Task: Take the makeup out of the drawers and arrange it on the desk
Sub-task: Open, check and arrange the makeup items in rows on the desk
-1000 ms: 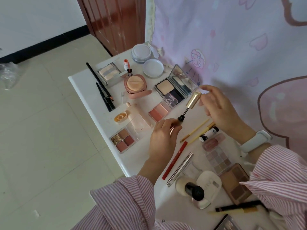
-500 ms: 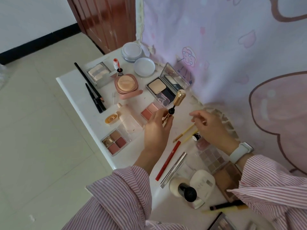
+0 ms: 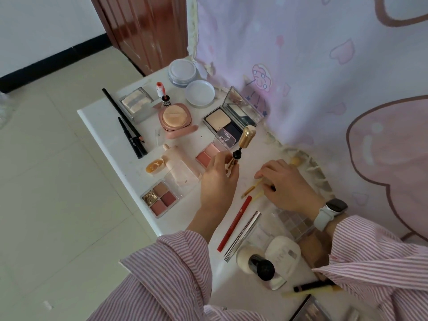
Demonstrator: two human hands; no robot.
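Note:
Makeup is spread over the white desk [image 3: 104,121]. My left hand [image 3: 217,184] grips a slim tube with a gold cap [image 3: 246,139], held tilted above the desk with the cap pointing up and away. To its right, my right hand [image 3: 287,184] lies low on the desk, its fingers curled over two yellow-handled brushes [image 3: 251,188]. That hand hides a small bottle. A red pencil [image 3: 234,225] and a silver pen [image 3: 243,235] lie side by side just in front of my hands.
An eyeshadow quad [image 3: 159,198], blush duo [image 3: 207,152], open powder compact [image 3: 222,120], pink cushion [image 3: 174,119], jar [image 3: 183,71] and black pencils [image 3: 132,137] fill the far half. A black-capped bottle [image 3: 261,266] and white compact [image 3: 283,253] lie near me. A pink curtain [image 3: 324,66] hangs on the right.
My right hand let go of the gold cap and dropped down onto the brushes. My left hand kept the tube, now capped and held a little higher.

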